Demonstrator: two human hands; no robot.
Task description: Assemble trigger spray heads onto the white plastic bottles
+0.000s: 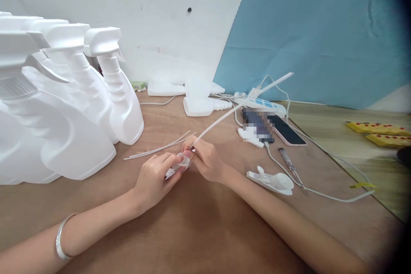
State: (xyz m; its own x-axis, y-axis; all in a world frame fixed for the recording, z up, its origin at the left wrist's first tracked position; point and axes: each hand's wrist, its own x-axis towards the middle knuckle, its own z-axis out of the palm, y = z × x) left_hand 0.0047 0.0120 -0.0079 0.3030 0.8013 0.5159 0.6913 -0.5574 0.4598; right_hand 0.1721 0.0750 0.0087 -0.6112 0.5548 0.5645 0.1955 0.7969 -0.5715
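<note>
Item: trigger sprayer head (pixel 178 166), lying pinched in the left hand (pixel 153 180) at table centre; the right hand (pixel 205 160) is gripping the dip tube (pixel 239 107) at its near end, both hands closing together. The tube's long axis is running toward 2 o'clock, its free end rising; judged best, keeping the tube straight while seating it; finished spray bottles (pixel 64 107) are standing at 10 o'clock.

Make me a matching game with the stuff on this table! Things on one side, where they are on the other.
Things:
1. spray head
2. long tube
3. spray bottles
4. phone

Places:
A. standing in a row at the left
B. lying flat beside the power strip
C. pinched in the left hand
D. held by the right hand, slanting up to the right

Pairs: 1-C, 2-D, 3-A, 4-B
</note>
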